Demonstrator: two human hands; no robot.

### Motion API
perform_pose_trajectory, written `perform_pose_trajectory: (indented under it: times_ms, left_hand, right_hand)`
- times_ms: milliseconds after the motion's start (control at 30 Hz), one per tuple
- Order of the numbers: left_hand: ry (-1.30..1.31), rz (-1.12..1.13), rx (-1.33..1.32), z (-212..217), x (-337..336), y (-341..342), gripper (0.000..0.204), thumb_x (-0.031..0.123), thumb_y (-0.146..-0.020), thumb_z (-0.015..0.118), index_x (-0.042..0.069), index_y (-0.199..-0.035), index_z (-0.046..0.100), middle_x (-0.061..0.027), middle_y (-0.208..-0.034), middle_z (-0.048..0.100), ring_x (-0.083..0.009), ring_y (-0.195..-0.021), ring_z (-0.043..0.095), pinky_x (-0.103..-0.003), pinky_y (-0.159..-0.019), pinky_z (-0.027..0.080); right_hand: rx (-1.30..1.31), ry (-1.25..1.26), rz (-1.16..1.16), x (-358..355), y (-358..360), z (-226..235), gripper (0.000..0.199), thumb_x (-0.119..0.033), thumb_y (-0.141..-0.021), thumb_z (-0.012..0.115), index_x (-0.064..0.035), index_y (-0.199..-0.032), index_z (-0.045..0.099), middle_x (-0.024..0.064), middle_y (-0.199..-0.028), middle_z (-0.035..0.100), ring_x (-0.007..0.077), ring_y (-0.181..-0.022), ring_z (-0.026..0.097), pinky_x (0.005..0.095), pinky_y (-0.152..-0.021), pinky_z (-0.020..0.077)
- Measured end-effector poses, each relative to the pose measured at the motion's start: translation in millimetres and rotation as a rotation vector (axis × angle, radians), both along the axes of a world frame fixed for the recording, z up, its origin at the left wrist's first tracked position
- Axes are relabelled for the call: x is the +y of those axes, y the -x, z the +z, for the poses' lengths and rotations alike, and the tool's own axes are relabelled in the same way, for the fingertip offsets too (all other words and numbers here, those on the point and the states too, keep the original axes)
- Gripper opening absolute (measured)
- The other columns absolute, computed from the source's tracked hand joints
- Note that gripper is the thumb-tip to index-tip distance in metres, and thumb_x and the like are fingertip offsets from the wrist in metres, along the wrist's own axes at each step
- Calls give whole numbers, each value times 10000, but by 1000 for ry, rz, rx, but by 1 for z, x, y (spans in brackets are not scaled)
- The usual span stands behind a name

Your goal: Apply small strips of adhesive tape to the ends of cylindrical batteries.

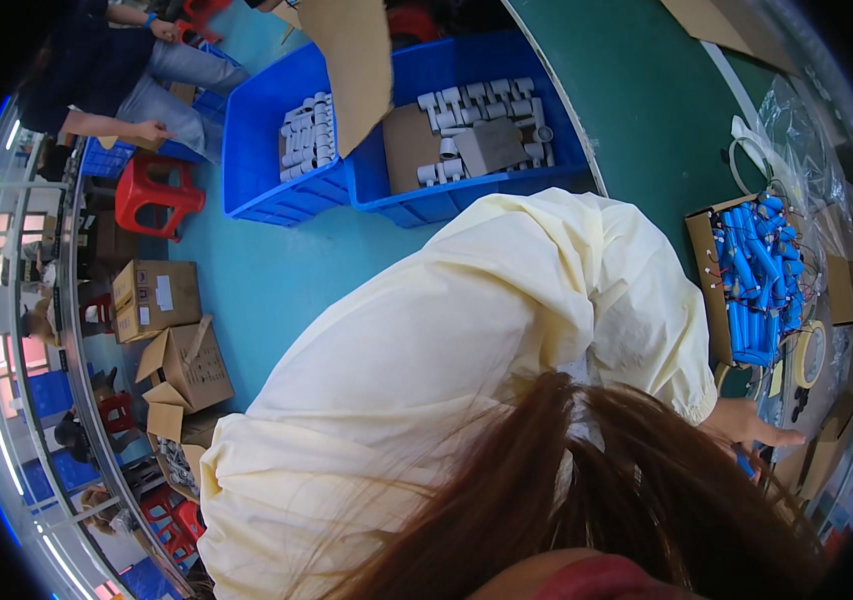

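My left hand (752,424) reaches out of a loose cream sleeve (646,290) at the right. One finger or the thumb is stretched out; hair hides the other fingers. A bit of something blue shows just under this hand, and I cannot tell whether it is held. Nearest to the hand is an open cardboard box (703,262) full of blue cylindrical battery packs (761,265) with thin wires. A roll of pale tape (808,354) stands beside the box. My right hand is out of sight.
Two blue crates (281,205) with white T-shaped parts (308,137) stand at the back, a cardboard sheet (351,70) over them. A green table (636,100) lies right. Cardboard boxes (161,295) and a red stool (158,195) stand left, near a person (96,70).
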State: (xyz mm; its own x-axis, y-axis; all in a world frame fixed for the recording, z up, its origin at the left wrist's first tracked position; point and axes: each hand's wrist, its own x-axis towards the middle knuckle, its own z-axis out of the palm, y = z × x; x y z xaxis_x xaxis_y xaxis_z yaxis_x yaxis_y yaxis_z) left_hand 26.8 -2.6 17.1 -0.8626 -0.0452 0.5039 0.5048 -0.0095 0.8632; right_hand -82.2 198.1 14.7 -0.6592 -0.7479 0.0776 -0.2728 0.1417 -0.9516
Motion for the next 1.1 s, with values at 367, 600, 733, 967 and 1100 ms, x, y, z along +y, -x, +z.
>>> perform_pose_trajectory:
  times_ms: [367,600,733,967,1100]
  left_hand:
    - [-131,-120,-38,-33,14,31,814,47,-753,587,158,-1391,93,-129,-920,644,-257,-862,625,-299,-796,478]
    - [7,-18,17,-4,0,3,829,69,-741,604,116,-1386,86,-123,-908,648,-262,-850,628,-301,-787,479]
    - [16,-65,-32,-21,8,22,877,99,-705,638,108,-1385,85,-128,-887,651,-267,-810,635,-293,-775,481]
    - [48,57,70,-4,0,1,750,155,-685,675,132,-1338,308,-126,-831,655,-247,-737,646,-293,-687,499]
    - [19,75,-19,2,-2,-11,702,181,-692,686,100,-1309,361,-123,-764,653,-224,-677,643,-285,-649,495]
  right_hand:
    - [218,-463,-33,-12,-18,29,472,-282,-951,312,2,-1327,277,155,-1302,388,203,-1175,390,308,-993,275]
    - [20,-225,-55,-2,-9,16,460,-299,-946,331,3,-1293,350,157,-1254,441,206,-1153,419,306,-985,293]
    - [-42,-22,-218,-4,-14,10,427,-261,-942,363,52,-1229,413,164,-1224,466,228,-1106,463,325,-956,356]
    - [433,116,-378,-52,-58,42,408,-241,-893,455,144,-948,579,219,-819,623,229,-739,610,281,-592,503]
    - [376,167,-318,-59,-44,43,389,-224,-907,432,134,-1025,531,205,-955,574,234,-857,567,299,-712,465]
